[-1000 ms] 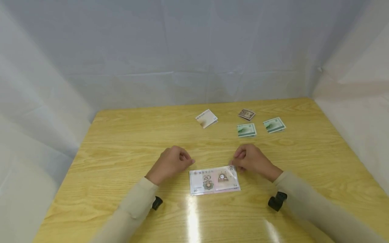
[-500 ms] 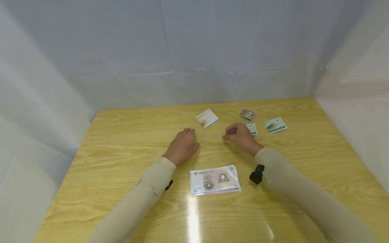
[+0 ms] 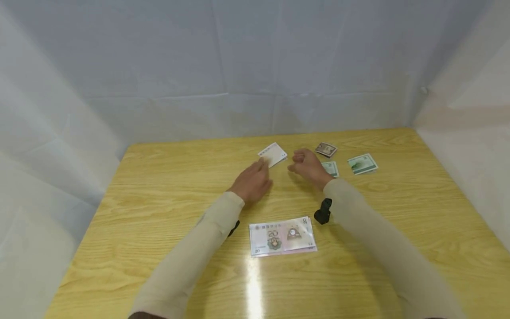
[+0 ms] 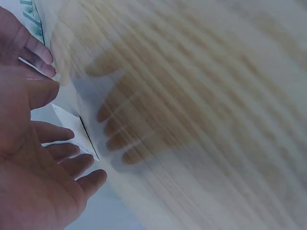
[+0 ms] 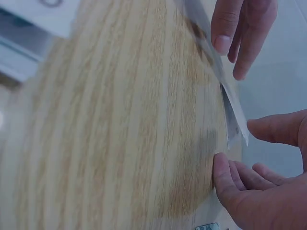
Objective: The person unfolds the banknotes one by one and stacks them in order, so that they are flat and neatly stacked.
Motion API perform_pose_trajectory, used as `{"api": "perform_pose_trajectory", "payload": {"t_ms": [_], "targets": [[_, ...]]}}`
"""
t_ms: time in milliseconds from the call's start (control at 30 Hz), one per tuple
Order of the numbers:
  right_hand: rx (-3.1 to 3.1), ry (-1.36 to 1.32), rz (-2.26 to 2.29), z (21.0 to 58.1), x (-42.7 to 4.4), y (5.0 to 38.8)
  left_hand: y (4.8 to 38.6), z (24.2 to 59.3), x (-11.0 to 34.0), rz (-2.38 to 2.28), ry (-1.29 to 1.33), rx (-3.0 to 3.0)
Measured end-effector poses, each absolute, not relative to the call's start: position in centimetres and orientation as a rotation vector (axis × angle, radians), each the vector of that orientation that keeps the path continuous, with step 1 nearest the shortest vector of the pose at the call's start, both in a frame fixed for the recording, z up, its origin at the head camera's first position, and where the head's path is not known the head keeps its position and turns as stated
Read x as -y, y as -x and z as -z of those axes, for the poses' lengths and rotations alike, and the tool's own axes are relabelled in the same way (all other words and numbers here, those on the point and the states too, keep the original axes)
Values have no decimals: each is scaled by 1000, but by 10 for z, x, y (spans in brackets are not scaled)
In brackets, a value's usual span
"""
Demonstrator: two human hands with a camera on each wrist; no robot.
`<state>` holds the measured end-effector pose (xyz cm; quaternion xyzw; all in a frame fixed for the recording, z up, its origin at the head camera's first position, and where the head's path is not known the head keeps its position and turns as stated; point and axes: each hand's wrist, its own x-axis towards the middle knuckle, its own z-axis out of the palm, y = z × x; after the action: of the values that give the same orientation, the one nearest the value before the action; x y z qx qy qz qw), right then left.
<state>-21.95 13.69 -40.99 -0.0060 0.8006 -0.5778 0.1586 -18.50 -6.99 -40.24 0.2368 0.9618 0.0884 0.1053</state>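
A folded pale banknote lies near the table's back edge. My left hand reaches over its near left corner in the head view. The left wrist view shows that hand's fingers loosely spread, with the note just beyond them. Right of the note is my right hand, partly covering a green note. In the right wrist view, the right thumb and fingers stand apart near the note's raised edge, holding nothing. Nearer me, a flat banknote marked 20 lies on a pinkish one.
A folded green note shows beside my right hand, and another green one lies farther right. Behind them sits a small folded brown note. White sheeting stands behind the wooden table and at both sides.
Both hands have moved away from the flat 20 note, forward to the folded pale note. My left hand now reaches its near corner; the right is at its right side. The flat notes stay put.
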Motion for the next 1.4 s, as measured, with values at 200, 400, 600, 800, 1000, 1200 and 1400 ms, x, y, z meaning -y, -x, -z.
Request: {"api": "perform_pose_trajectory", "payload": {"t_ms": [200,400,600,800,1000,1200,1400], "targets": [[-2229,-24,1683,411,-133,229,192,403,60,-156,-626,-2786],[-2214,-18,1676,410,-129,231,195,406,55,-108,-580,-2759],[-2216,-39,1663,409,-127,231,199,408,54,-109,-631,-2793],[-2212,-63,1649,407,-126,231,199,407,57,-192,-702,-2799],[-2176,-52,1687,404,-128,228,194,404,62,-257,-745,-2748],[-2043,-117,1769,402,-129,223,187,401,65,-280,-728,-2730],[-1933,-184,1792,402,-128,219,181,400,68,-288,-754,-2722]]}}
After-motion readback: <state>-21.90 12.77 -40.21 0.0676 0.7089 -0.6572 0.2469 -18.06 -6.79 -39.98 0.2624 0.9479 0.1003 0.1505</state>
